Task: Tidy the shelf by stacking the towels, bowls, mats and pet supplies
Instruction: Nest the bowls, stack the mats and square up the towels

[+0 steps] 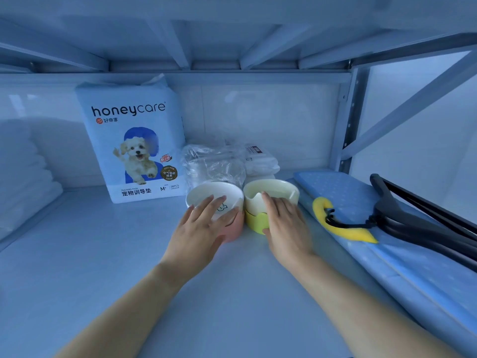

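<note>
Bowls are the business just now, two of them side by side and touching on the shelf [103, 254]; the pink bowl [233, 232] sits under the left hand [204, 228], the yellow bowl [255, 220] under the right hand [286, 223]. The left fingers [206, 205] lie spread and nearly straight over the near rim and into the white hollow; the right fingers [268, 202] reach flat over their rim likewise, thumb against the yellow base; neither hand has closed round its bowl. Laid so, both hands look set to steady the pair, likely so that one can go onto the other. Just beyond the fingers sit a clear plastic bag [214, 161] and a white folded bundle [260, 162]; beyond the left fingers a pack of pet pads [134, 140] stands upright near the back wall; well to their left, folded towels [23, 171] are piled; right of the right fingers a blue mat [361, 197] lies flat, carrying a yellow scoop [343, 227] and a black long-handled tool [413, 215].
</note>
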### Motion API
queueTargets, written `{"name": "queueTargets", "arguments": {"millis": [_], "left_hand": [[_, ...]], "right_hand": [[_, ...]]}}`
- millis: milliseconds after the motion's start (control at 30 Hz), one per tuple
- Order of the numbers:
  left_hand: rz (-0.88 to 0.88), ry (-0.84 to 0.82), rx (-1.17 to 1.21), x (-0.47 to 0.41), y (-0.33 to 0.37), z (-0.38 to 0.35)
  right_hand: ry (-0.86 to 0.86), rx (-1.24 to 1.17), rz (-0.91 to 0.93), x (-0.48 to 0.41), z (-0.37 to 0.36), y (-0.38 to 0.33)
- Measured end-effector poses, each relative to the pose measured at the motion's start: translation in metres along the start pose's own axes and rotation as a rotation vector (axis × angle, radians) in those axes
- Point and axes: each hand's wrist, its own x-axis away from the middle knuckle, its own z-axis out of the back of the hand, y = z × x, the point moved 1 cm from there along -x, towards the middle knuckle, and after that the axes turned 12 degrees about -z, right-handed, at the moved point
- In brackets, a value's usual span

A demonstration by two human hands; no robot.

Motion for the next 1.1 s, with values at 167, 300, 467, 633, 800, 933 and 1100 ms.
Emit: {"name": "queueTargets", "arguments": {"millis": [167, 300, 467, 633, 800, 933, 1100], "left_hand": [[-0.038, 0.016, -0.125, 0.001, -0.002, -0.007], [-0.054, 0.038, -0.124, 0.001, -0.004, -0.010], [-0.004, 0.031, -0.096, -0.001, 0.000, -0.002], [0.161, -0.054, -0.031, 0.005, 0.009, 0.011], [0.319, -0.112, 0.038, 0.032, 0.007, 0.031], [0.427, -0.135, 0.033, 0.061, 0.005, 0.055], [0.519, -0.141, 0.007, 0.098, 0.008, 0.088]], "right_hand": [[-0.028, -0.049, -0.003, -0.001, -0.003, 0.002], [-0.028, -0.052, -0.006, -0.001, -0.003, 0.000], [-0.019, -0.063, -0.018, 0.001, -0.001, 0.000], [-0.030, -0.066, -0.029, 0.000, 0.003, 0.000], [-0.041, -0.117, -0.026, -0.001, 0.009, -0.002], [0.027, -0.195, -0.002, 0.001, 0.023, -0.010], [0.104, -0.424, 0.109, 0.015, 0.042, -0.036]]}}
